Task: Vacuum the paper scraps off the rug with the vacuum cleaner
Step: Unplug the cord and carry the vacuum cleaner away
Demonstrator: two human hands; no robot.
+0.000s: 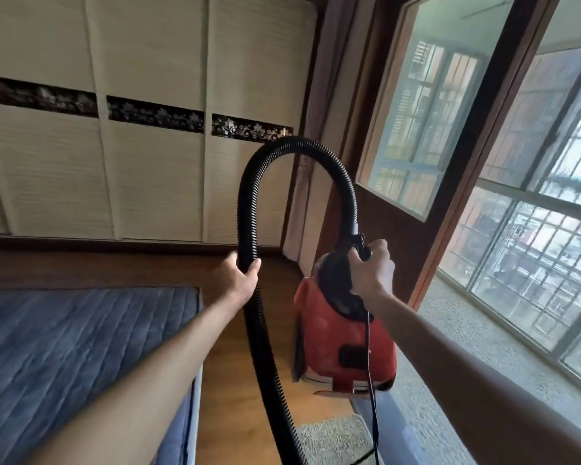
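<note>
Bedroom floor (235,380): red, seemingly blurred vacuum cleaner (342,337)

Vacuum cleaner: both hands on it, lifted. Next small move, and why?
Probably lower the vacuum cleaner to the wood floor beside the rug. The right hand holds its top where the hose joins, so the red body hangs in the air; the left hand grips the black hose. No nozzle or paper scraps are in view yet.
</note>
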